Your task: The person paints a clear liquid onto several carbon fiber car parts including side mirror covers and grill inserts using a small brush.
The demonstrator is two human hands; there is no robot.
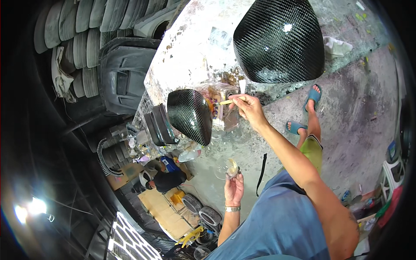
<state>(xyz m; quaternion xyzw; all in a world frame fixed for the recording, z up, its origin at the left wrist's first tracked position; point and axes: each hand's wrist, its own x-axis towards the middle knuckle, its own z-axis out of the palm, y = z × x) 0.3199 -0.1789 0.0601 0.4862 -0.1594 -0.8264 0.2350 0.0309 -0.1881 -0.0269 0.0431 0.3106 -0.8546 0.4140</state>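
Note:
My right hand (pixel 249 110) pinches a thin brush with a yellowish handle (pixel 227 102). Its tip points left at the edge of a glossy black carbon-fibre shell (pixel 188 115); whether it touches the shell I cannot tell. Lower down, my left hand (pixel 234 188) holds up a clear plastic cup (pixel 225 168) with some pale yellowish liquid in it. A larger shiny carbon-fibre shell (pixel 279 43) lies on the stained white table, above my right hand. Beside the smaller shell stands a black ribbed part (pixel 160 125).
The stained white table (pixel 186 47) has a white cloth (pixel 337 47) by the large shell. Stacked dark panels (pixel 86 52) fill the upper left. Another person (pixel 167 177) crouches near a yellowish board (pixel 160 208) and tyres (pixel 210 215). A black strap (pixel 262 173) shows against the grey floor.

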